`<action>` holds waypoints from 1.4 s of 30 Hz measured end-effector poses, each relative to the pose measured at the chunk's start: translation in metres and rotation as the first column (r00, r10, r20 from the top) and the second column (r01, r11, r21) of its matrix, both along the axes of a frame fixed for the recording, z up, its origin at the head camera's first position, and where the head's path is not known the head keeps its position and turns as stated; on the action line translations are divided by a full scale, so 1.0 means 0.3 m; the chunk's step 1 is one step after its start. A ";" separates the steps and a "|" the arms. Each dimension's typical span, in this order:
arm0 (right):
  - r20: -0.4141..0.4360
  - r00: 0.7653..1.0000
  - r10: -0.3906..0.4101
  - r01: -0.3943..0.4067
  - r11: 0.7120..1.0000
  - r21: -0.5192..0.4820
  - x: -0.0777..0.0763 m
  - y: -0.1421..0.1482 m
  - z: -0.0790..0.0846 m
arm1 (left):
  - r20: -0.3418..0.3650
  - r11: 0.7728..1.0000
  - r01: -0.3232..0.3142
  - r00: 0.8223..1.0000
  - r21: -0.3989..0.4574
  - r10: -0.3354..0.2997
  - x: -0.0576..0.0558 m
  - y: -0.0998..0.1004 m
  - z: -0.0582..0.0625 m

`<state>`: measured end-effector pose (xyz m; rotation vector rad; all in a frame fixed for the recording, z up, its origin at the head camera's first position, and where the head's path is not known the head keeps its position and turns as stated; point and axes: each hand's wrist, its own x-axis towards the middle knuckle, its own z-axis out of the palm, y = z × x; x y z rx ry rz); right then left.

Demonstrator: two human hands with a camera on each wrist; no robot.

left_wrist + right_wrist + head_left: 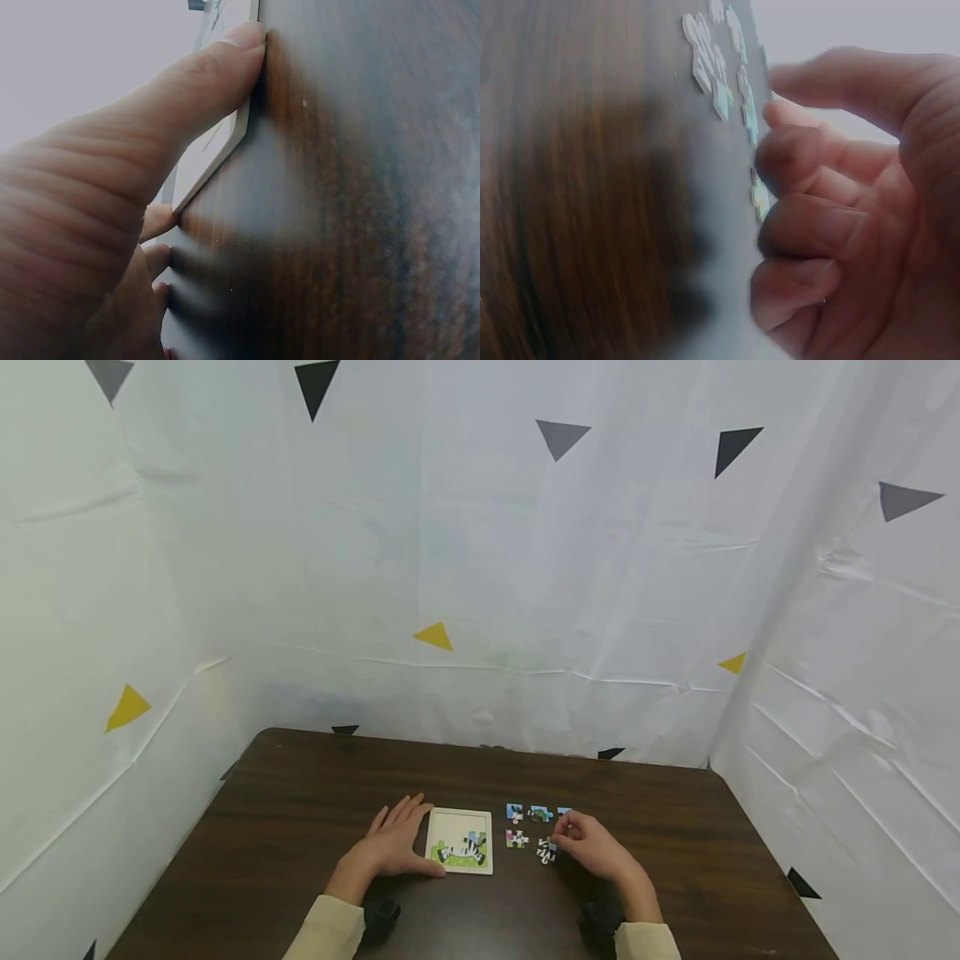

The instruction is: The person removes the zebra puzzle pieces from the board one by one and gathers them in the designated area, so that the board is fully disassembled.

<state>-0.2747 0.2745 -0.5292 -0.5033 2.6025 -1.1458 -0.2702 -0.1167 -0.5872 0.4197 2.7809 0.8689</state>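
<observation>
A square puzzle tray (461, 811) with a pale rim lies on the table, a zebra picture (462, 852) partly assembled along its lower part. My left hand (393, 843) spreads along the tray's left side, thumb (225, 56) at the near edge and a fingertip at the far left corner. Right of the tray, my right hand (596, 847) has curled fingers (810, 225), thumb and index tips close together. Its fingertips are right by a black-and-white striped puzzle piece (546, 852). I cannot tell whether they pinch a piece.
Several loose pieces lie between the tray and my right hand: a blue one (513, 812), a blue-green one (540, 813), a pink-marked one (517, 839) and another blue one (564, 811) partly behind the hand. The dark wooden table (315, 777) ends at a white curtain (480, 568).
</observation>
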 end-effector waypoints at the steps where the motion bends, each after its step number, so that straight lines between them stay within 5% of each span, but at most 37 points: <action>1: 0.009 1.000 0.004 -0.004 1.000 0.005 0.003 0.003 0.001 | -0.004 1.000 -0.001 1.000 0.000 0.001 -0.001 0.000 -0.005; 7: 0.077 0.996 0.049 -0.051 0.998 0.022 0.015 0.010 -0.004 | -0.012 1.000 -0.002 1.000 0.009 0.003 0.004 -0.001 -0.001; 17: 0.027 1.000 -0.015 0.013 0.998 0.059 0.007 -0.012 -0.029 | -0.014 1.000 -0.006 1.000 0.003 0.006 0.012 0.002 0.005; 34: 0.016 0.998 -0.068 0.067 0.996 0.062 0.005 -0.023 -0.033 | 0.011 0.999 -0.001 1.000 0.045 0.000 0.049 0.008 0.083; 42: 0.035 0.999 -0.039 0.039 0.999 0.003 0.003 -0.015 -0.028 | 0.010 1.000 -0.010 1.000 0.017 0.010 0.039 0.008 0.057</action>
